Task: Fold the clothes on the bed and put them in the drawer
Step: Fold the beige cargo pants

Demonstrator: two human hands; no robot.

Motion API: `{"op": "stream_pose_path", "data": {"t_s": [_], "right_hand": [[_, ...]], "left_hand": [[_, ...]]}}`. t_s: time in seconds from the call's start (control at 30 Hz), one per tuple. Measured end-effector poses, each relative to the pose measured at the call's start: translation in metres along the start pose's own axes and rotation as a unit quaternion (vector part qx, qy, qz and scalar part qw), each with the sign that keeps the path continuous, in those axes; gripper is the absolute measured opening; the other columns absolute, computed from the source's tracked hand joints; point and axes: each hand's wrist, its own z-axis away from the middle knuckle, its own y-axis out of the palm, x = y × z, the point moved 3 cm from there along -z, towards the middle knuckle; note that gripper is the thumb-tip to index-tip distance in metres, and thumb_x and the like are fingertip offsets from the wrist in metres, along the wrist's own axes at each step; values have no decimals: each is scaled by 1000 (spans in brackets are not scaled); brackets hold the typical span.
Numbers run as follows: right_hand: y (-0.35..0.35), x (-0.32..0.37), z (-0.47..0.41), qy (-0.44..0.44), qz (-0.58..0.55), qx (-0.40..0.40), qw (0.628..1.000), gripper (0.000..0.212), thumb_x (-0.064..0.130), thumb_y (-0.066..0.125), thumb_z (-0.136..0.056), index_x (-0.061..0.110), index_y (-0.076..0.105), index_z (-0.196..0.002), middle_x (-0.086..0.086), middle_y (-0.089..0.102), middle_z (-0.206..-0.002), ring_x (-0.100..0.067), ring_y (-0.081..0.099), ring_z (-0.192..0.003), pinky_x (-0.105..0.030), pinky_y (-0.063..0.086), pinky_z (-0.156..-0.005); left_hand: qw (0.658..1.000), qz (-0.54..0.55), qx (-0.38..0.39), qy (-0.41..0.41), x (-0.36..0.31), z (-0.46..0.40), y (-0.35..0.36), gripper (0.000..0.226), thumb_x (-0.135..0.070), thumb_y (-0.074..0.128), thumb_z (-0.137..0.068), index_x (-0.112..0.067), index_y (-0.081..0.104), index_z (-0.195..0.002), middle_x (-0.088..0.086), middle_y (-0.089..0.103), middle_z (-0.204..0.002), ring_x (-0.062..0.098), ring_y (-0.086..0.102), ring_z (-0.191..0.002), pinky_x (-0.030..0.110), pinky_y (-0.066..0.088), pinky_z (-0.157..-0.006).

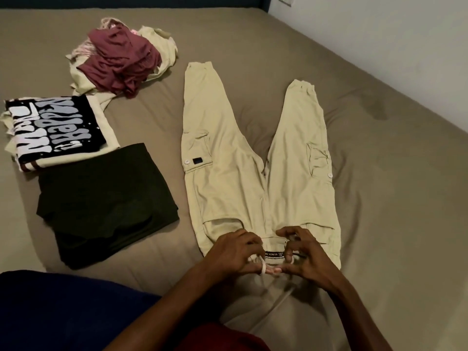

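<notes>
Beige cargo trousers (228, 178) lie flat on the bed, legs spread apart and pointing away from me, waistband nearest me. At the waistband my left hand (233, 252) and my right hand (306, 257) each pinch an end of the white drawstring (264, 268), fingers curled. A black label shows between the two hands. A folded dark green garment (106, 206) and a folded cream shirt with a black printed panel (55, 130) lie to the left. No drawer is in view.
An unfolded heap of maroon and pale clothes (121, 59) sits at the far left of the tan bedsheet (379, 173). A white wall (379, 34) runs along the bed's right side. A dark blue cloth (63, 312) lies at the near left edge.
</notes>
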Motion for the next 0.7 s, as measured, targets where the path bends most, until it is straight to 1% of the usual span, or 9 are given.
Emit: {"op": "stream_pose_path", "data": {"t_s": [0.1,0.2,0.23,0.3,0.37,0.43,0.5,0.6,0.7], "right_hand": [[-9,-2,-2,16,22,71,997,38,44,96,-63,27,63,-70,20,53,-142,-9,45,-136,-45,43,-109],[-6,0,-6,13,130,140,981,48,49,93,-55,43,59,-89,21,48,-143,-5,39,-136,-39,39,-111],[-3,-1,-8,-2,158,141,977,48,43,90,-58,45,61,-96,19,50,-142,-6,39,-135,-40,41,-108],[0,-2,-9,-37,172,124,976,36,23,80,-64,43,72,-93,15,50,-144,-10,41,-135,-47,43,-103],[-2,-5,-8,-52,168,110,978,41,11,71,-61,40,78,-89,13,51,-146,-12,43,-135,-52,45,-100],[-4,-6,-7,-55,163,91,981,45,8,68,-59,38,80,-90,14,55,-145,-15,47,-133,-53,47,-98],[-2,-5,-6,-59,129,77,987,44,3,68,-58,36,79,-84,14,58,-143,-15,50,-129,-52,48,-97],[-3,-1,-4,-55,39,76,995,42,-3,70,-60,37,77,-72,17,61,-140,-11,50,-132,-48,43,-103],[-9,8,2,-38,-55,123,990,43,-4,67,-69,37,80,-75,15,62,-141,-15,46,-141,-47,34,-115]], "left_hand": [[994,58,25,-87,0,-4,-12,46,-70,45,-95,-33,70,-106,-17,66,-114,5,57,-99,31,47,-75],[989,86,40,-113,1,-12,-19,41,-66,50,-96,-33,72,-106,-16,69,-107,2,58,-93,32,49,-75],[989,94,41,-111,2,-14,-21,31,-58,56,-96,-34,73,-106,-16,70,-105,3,59,-91,31,50,-73],[991,88,48,-89,3,-14,-25,16,-34,67,-91,-39,74,-105,-17,69,-110,3,59,-95,30,51,-72],[994,62,69,-64,0,-11,-23,29,-14,70,-83,-39,76,-97,-18,66,-118,5,55,-104,33,53,-73],[993,58,89,-45,-6,-7,-19,28,-8,69,-76,-33,75,-86,-18,62,-124,6,51,-109,36,54,-72],[994,49,97,-21,-10,0,-15,18,-16,78,-72,-30,68,-78,-15,59,-128,7,49,-113,33,53,-70],[996,10,93,13,-14,5,-13,32,-46,87,-65,-31,60,-74,-13,59,-126,9,50,-111,27,48,-68],[995,24,91,-23,-22,3,-21,52,-78,70,-72,-27,57,-72,-17,62,-114,5,51,-99,26,44,-69]]}}
